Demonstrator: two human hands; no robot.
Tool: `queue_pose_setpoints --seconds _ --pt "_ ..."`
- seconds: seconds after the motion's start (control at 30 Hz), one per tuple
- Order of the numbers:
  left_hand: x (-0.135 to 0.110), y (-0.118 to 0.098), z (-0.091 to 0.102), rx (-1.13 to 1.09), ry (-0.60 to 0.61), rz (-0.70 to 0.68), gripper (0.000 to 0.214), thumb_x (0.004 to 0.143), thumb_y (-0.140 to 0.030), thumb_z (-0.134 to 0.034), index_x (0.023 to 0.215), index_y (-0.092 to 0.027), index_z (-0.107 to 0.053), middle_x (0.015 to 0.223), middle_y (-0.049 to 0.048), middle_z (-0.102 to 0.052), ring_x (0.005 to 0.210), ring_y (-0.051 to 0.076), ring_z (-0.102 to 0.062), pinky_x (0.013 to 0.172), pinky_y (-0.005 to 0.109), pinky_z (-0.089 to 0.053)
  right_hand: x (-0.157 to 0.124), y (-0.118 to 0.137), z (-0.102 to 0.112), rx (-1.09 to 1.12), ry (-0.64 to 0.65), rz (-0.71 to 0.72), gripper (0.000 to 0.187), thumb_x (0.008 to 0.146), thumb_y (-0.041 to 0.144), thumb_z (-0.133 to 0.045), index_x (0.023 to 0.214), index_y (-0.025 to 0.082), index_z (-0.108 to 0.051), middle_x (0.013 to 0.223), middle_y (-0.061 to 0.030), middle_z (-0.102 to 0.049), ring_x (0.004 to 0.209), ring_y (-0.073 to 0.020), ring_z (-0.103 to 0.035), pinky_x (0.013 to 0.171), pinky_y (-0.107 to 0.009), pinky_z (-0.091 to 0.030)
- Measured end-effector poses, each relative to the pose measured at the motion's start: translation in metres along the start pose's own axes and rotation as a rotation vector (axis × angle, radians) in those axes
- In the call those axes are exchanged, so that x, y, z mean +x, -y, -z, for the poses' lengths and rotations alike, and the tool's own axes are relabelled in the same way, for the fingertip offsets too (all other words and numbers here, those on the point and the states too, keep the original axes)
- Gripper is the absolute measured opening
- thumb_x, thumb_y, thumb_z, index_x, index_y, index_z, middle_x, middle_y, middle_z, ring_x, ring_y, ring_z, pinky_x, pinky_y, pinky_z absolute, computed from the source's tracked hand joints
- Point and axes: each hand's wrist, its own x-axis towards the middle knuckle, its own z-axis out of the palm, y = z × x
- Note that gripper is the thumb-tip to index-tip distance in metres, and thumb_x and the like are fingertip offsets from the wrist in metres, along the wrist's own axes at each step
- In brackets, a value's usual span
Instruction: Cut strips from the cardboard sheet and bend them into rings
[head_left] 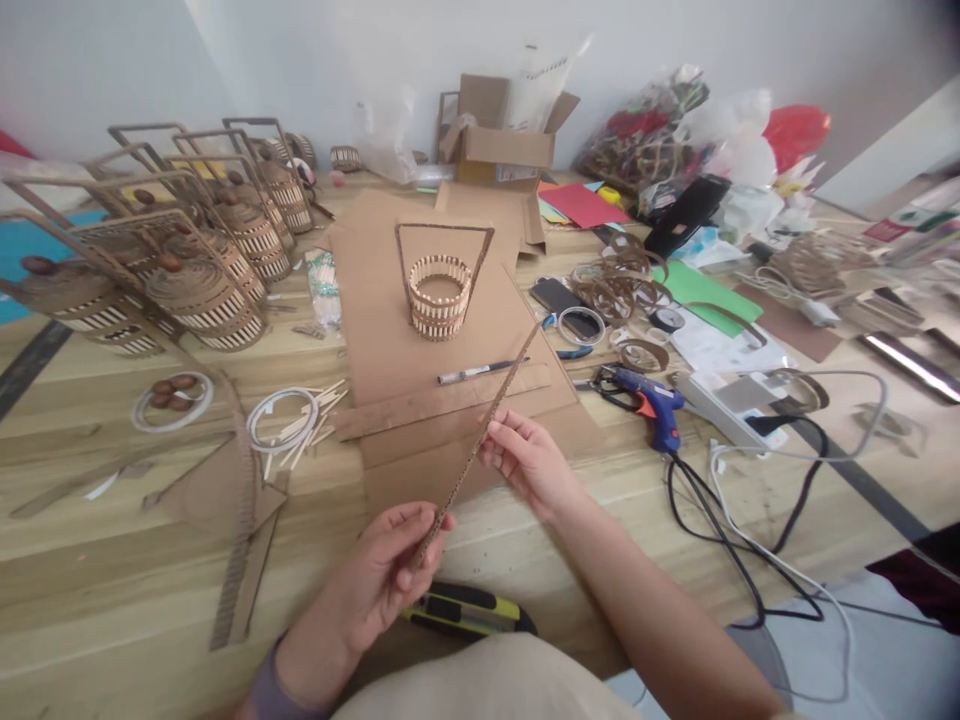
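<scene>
Both my hands are on one thin cardboard strip, lower centre of frame. The left hand [394,560] pinches the strip [464,470] near its lower end; the right hand [529,460] grips it further up, thumb against fingers. The strip runs diagonally toward upper right, ribbed edge showing, joined to nothing I can see.

Progress: the small basket [441,318], upper centre, stands upright on the cardboard sheet [382,370] with its round slatted wall up and its handle [444,226] in place. No lid on it, so I'd call it part-built. Can't tell whether it has a floor. For comparison, the finished-looking baskets [202,290] at upper left carry coiled lids, round brown knobs and tall handles; going by those, a lid and knob are what this one lacks. Whether the held strip belongs to that, can't say.

Supplies on the worktop [315,540]: brown beads [172,392] inside a white ring at left, a second ring [281,420] beside it over pale sticks [330,405], loose coiled strips [630,280] upper right. Glue gun [660,410] lies right of centre, untouched; yellow-black cutter [472,610] at bottom centre, not in use either.
</scene>
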Motion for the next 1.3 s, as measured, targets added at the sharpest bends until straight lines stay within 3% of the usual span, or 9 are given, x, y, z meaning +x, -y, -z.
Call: queue_pose_setpoints --seconds 0.53,0.77,0.93,1.0,1.1,1.23,1.3 --pt "-0.003 -0.002 -0.001 -0.142 0.105 0.057 0.042 0.067 -0.042 -0.091 0.082 -0.009 -0.07 0.056 -0.0043 -0.054 0.037 -0.003 -0.036 0.035 0.008 -0.026 -0.001 0.001 -0.001 -0.012 -0.042 -0.004 0.031 0.065 0.038 -0.087 0.075 0.019 -0.064 0.067 0.0043 -0.063 0.057 -0.0073 -0.057 0.058 -0.021 -0.045" --pt "-0.005 -0.002 -0.001 -0.2 0.208 0.046 0.036 0.073 -0.035 -0.088 0.093 -0.011 -0.069 0.07 0.0007 -0.066 0.041 -0.002 -0.043 0.038 0.007 -0.034 0.002 0.003 0.0 -0.042 -0.059 -0.026 0.03 0.062 0.038 -0.084 0.08 0.021 -0.067 0.072 0.0029 -0.064 0.062 -0.0091 -0.057 0.062 -0.023 -0.047" --pt "-0.001 0.004 0.004 -0.195 0.208 0.043 0.046 0.07 -0.037 -0.091 0.099 -0.011 -0.066 0.067 0.0001 -0.065 0.044 0.001 -0.051 0.043 0.008 -0.04 -0.002 0.01 0.004 -0.326 -0.098 -0.048 0.031 0.066 0.041 -0.079 0.086 0.018 -0.07 0.068 0.0018 -0.063 0.056 -0.0103 -0.053 0.055 -0.025 -0.042" --pt "0.0 0.005 0.003 -0.184 0.165 0.035 0.051 0.066 -0.038 -0.093 0.099 -0.012 -0.065 0.067 -0.0002 -0.066 0.046 0.001 -0.051 0.044 0.008 -0.04 -0.014 0.013 0.004 -0.584 -0.194 0.056 0.025 0.072 0.04 -0.074 0.085 0.019 -0.069 0.065 0.0023 -0.062 0.055 -0.0112 -0.05 0.053 -0.026 -0.039" --pt "0.0 0.005 -0.001 -0.12 0.072 0.008 0.055 0.064 -0.038 -0.093 0.1 -0.013 -0.062 0.067 -0.0003 -0.067 0.048 0.002 -0.051 0.046 0.009 -0.04 -0.042 0.015 -0.002 -1.001 -0.254 0.356 0.012 0.082 0.034 -0.065 0.081 0.023 -0.066 0.07 0.0003 -0.065 0.061 -0.0142 -0.055 0.058 -0.029 -0.044" --pt "0.0 0.003 -0.011 -0.01 -0.008 -0.042 0.058 0.063 -0.042 -0.092 0.102 -0.013 -0.061 0.067 -0.0027 -0.065 0.049 0.003 -0.053 0.047 0.013 -0.041 -0.077 0.014 -0.014 -1.211 0.126 0.587 0.011 0.091 0.021 -0.057 0.089 0.025 -0.067 0.079 -0.0021 -0.069 0.071 -0.0157 -0.063 0.064 -0.03 -0.051" --pt "0.0 0.002 -0.015 0.006 -0.017 -0.056 0.059 0.06 -0.042 -0.093 0.1 -0.013 -0.061 0.065 -0.005 -0.063 0.05 0.004 -0.054 0.049 0.014 -0.043 -0.086 0.012 -0.018 -1.232 0.215 0.639 0.01 0.092 0.02 -0.059 0.095 0.025 -0.067 0.086 -0.0037 -0.071 0.075 -0.016 -0.066 0.065 -0.029 -0.053"
